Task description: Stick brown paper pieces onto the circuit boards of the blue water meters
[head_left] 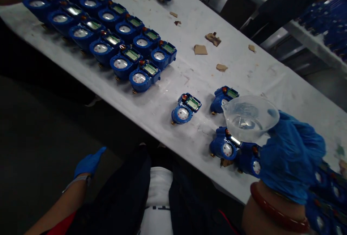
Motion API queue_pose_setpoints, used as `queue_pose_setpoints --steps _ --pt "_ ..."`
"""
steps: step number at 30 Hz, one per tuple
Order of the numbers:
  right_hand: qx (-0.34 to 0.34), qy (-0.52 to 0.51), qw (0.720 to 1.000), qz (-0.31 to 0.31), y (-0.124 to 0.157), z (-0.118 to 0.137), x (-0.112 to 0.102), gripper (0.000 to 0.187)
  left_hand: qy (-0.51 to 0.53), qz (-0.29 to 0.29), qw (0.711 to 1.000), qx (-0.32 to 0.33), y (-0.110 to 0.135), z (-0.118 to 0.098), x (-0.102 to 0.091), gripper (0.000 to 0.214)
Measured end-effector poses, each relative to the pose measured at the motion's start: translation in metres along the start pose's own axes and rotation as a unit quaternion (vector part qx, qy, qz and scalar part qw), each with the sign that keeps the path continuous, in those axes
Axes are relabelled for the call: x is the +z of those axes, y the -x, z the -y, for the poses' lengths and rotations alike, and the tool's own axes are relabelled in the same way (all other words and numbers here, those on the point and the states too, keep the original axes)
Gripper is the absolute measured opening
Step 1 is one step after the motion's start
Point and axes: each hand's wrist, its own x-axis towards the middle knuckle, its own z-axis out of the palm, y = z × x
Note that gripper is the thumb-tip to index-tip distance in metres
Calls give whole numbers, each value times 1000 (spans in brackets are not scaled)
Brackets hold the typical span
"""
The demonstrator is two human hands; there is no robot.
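gloved right hand (291, 155) is closed on a see-through cup (251, 117), held above the white table (195, 72) near blue meters (182, 112); the gloved left hand (88, 164) is held off the table, fingers extended, nothing gripped.

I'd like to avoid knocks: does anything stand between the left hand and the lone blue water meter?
Yes: the table's near edge; the left hand hangs outside it. Beyond, nothing visible blocks the lone blue water meter.

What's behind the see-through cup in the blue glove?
Part of a blue meter pokes out behind the cup's spout, on the white tabletop. The cup covers the meter's lower right side, and I can't make out what else its cloudy wall hides.
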Motion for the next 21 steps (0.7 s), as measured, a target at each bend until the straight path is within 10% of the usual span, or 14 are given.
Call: queue_pose_setpoints --steps 6,21 --pt "21 -51 998 16 -11 2 19 23 -28 17 999 11 0 -22 -8 66" --pt "45 23 999 17 -13 5 52 34 -66 11 998 1 -41 13 -86 64"
